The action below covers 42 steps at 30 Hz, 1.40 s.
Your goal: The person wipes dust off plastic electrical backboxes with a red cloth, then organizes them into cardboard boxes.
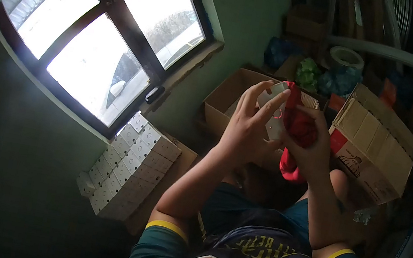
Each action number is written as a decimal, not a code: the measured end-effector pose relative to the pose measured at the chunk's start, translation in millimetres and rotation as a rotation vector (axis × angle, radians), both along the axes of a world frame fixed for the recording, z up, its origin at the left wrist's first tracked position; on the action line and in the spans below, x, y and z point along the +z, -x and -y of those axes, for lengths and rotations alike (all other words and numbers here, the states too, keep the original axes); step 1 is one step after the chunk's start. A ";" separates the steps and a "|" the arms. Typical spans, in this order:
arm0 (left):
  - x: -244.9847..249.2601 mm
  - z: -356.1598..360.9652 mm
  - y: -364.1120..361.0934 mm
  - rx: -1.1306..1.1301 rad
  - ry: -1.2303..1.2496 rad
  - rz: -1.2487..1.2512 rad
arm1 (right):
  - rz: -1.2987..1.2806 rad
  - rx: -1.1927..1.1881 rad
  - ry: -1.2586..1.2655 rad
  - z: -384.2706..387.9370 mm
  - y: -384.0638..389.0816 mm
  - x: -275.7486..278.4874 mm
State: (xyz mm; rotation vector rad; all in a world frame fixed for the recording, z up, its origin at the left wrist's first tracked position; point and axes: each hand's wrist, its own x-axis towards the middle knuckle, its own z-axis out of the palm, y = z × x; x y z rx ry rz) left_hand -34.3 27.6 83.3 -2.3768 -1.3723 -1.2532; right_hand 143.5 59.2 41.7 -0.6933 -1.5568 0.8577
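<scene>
My left hand (251, 116) is closed around a small white box (276, 122), with its fingers over the top and side and the thumb near the lower edge. A small reddish ring mark shows on the box's face. Bunched in my right hand (316, 152) is a red cloth (298, 127), pressed along the right side of the box. One end of the cloth hangs down below the fingers. Both hands are raised in front of my lap, close together. My fingers partly hide the box and the cloth.
Stacked white boxes (129, 168) stand by the wall under the window (122, 44). An open cardboard box (222, 101) is behind my hands, with another carton (373, 143) at the right. Plastic bags (308, 74) and a tape roll (346, 58) lie at the back.
</scene>
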 end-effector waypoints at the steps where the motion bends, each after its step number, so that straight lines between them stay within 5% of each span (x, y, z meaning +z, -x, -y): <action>1: 9.6 1.3 2.2 -0.033 0.022 0.035 | 0.031 0.030 0.006 -2.2 -5.1 4.3; 5: 29.2 10.4 35.6 -0.077 0.015 0.101 | 0.134 -0.101 -0.240 -22.9 -31.2 17.0; 7: 14.5 20.5 52.4 -0.274 0.314 0.570 | 0.087 -0.255 -0.138 -49.8 -65.9 -0.9; 10: 3.3 44.5 104.2 -0.039 0.126 0.237 | 0.146 -0.588 -0.137 -114.2 -149.5 -50.4; 12: 5.7 63.0 144.1 0.225 0.027 -0.120 | 0.403 -0.788 -0.237 -170.5 -249.1 -107.3; 15: -20.3 81.7 236.3 0.341 0.140 -0.114 | 0.627 -0.843 -0.078 -238.2 -389.2 -226.8; 16: -26.8 95.0 263.0 0.473 0.187 -0.174 | 1.218 -1.062 0.087 -229.9 -411.0 -252.5; 19: -47.5 126.1 312.6 0.814 0.417 -0.204 | 1.151 -1.162 0.131 -251.6 -467.2 -336.0; 20: -46.0 144.8 320.3 0.901 0.498 -0.174 | 0.835 -0.977 0.195 -254.7 -470.7 -343.1; 23: -56.5 179.1 357.0 1.035 0.675 -0.246 | 1.172 -1.095 0.127 -272.1 -494.3 -361.6; 27: -61.6 197.6 365.7 1.182 0.748 -0.347 | 1.145 -1.076 0.139 -276.8 -509.4 -371.8; 42: -100.6 229.9 429.1 1.170 0.927 -0.515 | 1.203 -1.052 0.014 -267.0 -504.4 -357.6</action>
